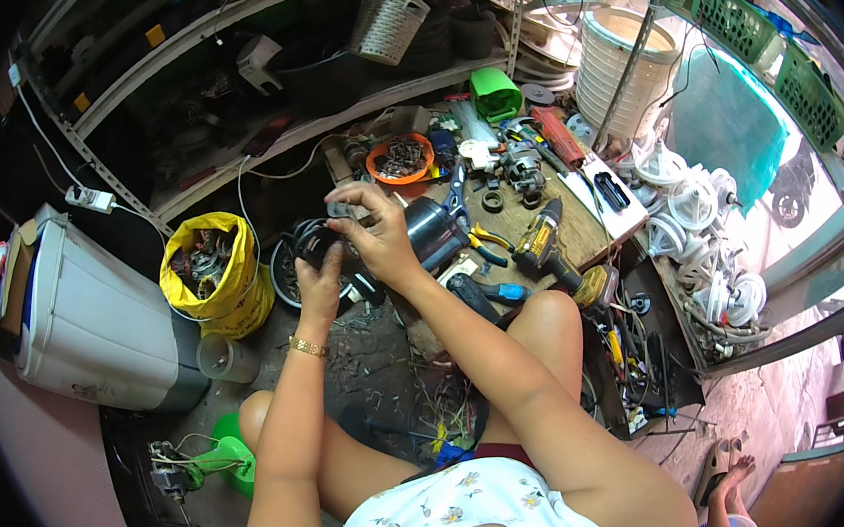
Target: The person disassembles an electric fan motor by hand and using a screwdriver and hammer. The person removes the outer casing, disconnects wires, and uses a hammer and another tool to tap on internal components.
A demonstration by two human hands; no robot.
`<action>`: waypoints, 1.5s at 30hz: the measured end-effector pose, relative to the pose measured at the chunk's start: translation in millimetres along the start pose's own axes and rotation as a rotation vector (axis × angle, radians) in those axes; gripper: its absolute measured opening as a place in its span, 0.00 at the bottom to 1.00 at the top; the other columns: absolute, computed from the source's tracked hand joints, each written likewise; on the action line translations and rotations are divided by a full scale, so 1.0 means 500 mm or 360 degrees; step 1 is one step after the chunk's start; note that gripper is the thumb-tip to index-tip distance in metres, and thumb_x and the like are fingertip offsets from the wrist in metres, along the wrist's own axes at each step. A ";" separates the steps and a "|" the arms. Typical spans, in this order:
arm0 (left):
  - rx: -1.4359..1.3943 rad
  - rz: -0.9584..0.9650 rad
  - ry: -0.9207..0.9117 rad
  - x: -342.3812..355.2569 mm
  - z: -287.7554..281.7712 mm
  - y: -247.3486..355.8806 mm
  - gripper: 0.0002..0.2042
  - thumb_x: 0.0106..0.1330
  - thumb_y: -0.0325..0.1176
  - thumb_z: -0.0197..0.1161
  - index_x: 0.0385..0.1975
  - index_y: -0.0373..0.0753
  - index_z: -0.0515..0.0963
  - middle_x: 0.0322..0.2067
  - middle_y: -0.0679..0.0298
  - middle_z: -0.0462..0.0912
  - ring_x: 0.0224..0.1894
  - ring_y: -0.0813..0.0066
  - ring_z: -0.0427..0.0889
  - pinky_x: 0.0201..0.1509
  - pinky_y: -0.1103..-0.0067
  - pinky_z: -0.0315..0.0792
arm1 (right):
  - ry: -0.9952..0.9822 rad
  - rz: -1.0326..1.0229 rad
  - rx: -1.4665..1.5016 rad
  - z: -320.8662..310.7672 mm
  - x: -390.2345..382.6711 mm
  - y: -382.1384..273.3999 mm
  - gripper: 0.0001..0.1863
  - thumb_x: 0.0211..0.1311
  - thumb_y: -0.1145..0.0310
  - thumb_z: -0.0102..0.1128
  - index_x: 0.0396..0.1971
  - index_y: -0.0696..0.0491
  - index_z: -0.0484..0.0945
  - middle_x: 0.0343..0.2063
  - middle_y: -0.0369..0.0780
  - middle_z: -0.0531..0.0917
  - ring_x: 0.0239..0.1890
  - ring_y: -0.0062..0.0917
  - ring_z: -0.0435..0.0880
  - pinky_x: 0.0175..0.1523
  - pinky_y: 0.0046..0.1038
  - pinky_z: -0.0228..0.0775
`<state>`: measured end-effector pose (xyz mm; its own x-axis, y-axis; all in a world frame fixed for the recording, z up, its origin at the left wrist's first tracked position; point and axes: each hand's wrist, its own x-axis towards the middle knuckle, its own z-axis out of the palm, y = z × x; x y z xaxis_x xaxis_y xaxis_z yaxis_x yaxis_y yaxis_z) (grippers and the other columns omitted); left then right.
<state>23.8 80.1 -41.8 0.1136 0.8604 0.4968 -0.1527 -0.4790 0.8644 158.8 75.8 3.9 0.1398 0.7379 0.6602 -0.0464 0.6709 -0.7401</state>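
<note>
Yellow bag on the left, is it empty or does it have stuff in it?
Not empty: tangled scrap shows through the yellow bag's open mouth.

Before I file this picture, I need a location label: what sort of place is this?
Probably a small repair workshop: a yellow-and-black power drill and yellow-handled pliers lie near each other, and a yellow bag holds tangled, scrap-like pieces.
</note>
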 end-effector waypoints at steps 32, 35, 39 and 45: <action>0.0237 -0.0257 -0.0361 -0.064 0.083 -0.061 0.14 0.65 0.39 0.64 0.40 0.34 0.76 0.31 0.64 0.81 0.32 0.78 0.78 0.40 0.78 0.73 | -0.0155 0.0309 -0.0207 -0.091 0.031 -0.135 0.10 0.50 0.76 0.68 0.34 0.61 0.82 0.29 0.40 0.86 0.32 0.20 0.84 0.36 0.23 0.75; -0.0069 -0.0303 0.0117 -0.031 0.120 -0.068 0.15 0.68 0.40 0.62 0.46 0.37 0.72 0.36 0.67 0.78 0.37 0.82 0.75 0.42 0.81 0.71 | -0.0012 0.0225 -0.0808 -0.208 0.062 -0.050 0.22 0.54 0.69 0.69 0.49 0.59 0.76 0.39 0.45 0.84 0.35 0.26 0.85 0.40 0.26 0.76; 0.0059 -0.0636 0.0430 0.008 0.080 -0.099 0.29 0.67 0.52 0.61 0.53 0.31 0.67 0.46 0.61 0.74 0.48 0.75 0.72 0.55 0.78 0.66 | -0.0555 0.0521 -0.1490 -0.311 -0.071 0.052 0.42 0.50 0.60 0.73 0.62 0.58 0.61 0.53 0.55 0.74 0.58 0.49 0.73 0.60 0.42 0.66; -0.0556 -0.0882 0.0931 -0.068 0.091 -0.110 0.48 0.61 0.63 0.60 0.67 0.28 0.51 0.65 0.48 0.56 0.67 0.63 0.60 0.70 0.69 0.56 | -0.0405 0.0914 -0.1132 -0.327 -0.210 0.086 0.62 0.44 0.57 0.77 0.68 0.67 0.40 0.59 0.59 0.69 0.62 0.43 0.70 0.66 0.34 0.60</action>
<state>72.8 69.6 -102.9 -0.2464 0.9505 -0.1893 -0.5271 0.0324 0.8492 303.7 15.5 -118.1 0.0592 0.9914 0.1168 0.5842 0.0605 -0.8093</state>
